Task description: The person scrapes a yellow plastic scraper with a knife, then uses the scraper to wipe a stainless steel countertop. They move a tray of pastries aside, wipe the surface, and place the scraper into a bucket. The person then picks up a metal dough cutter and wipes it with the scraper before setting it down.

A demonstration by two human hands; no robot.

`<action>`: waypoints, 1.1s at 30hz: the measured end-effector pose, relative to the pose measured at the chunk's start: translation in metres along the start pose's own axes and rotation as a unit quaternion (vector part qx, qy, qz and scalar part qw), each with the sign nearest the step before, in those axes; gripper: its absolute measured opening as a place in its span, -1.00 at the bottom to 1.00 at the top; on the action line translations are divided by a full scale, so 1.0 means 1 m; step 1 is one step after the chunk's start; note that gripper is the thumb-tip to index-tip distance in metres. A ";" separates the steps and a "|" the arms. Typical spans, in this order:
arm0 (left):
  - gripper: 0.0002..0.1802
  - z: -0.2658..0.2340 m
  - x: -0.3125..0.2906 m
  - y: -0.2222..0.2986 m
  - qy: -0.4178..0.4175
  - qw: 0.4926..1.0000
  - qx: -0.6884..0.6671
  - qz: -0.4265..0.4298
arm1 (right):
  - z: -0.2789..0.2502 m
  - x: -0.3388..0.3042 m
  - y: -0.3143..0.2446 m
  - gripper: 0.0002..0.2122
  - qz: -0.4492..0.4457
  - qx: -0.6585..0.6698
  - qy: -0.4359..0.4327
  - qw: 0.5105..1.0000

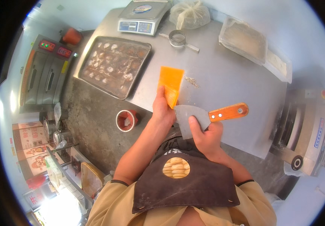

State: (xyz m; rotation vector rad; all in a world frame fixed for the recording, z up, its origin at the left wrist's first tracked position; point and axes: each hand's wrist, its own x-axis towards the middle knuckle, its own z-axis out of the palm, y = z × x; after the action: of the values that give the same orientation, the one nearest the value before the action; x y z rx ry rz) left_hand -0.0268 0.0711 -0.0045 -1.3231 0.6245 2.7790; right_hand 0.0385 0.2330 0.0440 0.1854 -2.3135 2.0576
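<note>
My left hand (162, 108) is closed on a flat orange plastic scraper (171, 80), which stands up over the near edge of the steel table (222, 75). Gripped by its broad metal blade, a putty-knife-style scraper (189, 119) is in my right hand (208, 138), the thumb lying along the blade. Its riveted wooden handle (228, 112) points to the right. The blade's left corner comes close to the orange scraper's lower edge; whether they touch I cannot tell. Just beyond, a small heap of crumbs (191, 81) lies on the tabletop.
A dark baking tray (140, 71) with several floury lumps sits at the table's left. Behind are a scale (136, 27), a sieve (177, 38), a tied bag (189, 16) and a plastic-covered tub (243, 39). A red bucket (126, 120) stands on the floor; a machine (309, 128) flanks the right.
</note>
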 end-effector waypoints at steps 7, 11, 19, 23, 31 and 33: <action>-0.55 0.003 0.002 -0.001 -0.014 0.989 0.070 0.128 | 0.002 0.000 -0.002 -0.87 0.035 0.009 -0.002 0.999; -0.52 0.010 0.000 0.000 -0.043 0.979 0.058 0.192 | 0.008 0.001 -0.001 -0.70 0.047 0.031 0.013 0.998; -0.58 0.005 0.006 -0.001 -0.033 0.969 0.037 0.244 | 0.021 0.003 0.002 -0.57 0.048 0.031 0.050 0.997; -0.58 0.006 0.008 -0.001 -0.031 0.969 0.044 0.241 | 0.023 0.006 0.001 -0.58 0.052 0.029 0.060 0.996; -0.53 0.001 0.007 -0.009 -0.024 0.977 0.056 0.203 | 0.026 0.012 0.012 -0.60 0.011 0.025 0.077 0.997; -0.51 0.002 0.002 -0.013 -0.018 0.981 0.054 0.186 | 0.026 0.016 0.012 -0.61 0.015 0.030 0.085 0.996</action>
State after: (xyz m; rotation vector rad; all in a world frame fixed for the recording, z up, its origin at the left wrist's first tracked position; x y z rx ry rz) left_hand -0.0280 0.0832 -0.0095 -1.2449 1.1071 2.9841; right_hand 0.0226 0.2077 0.0305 -0.0219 -2.1697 2.0679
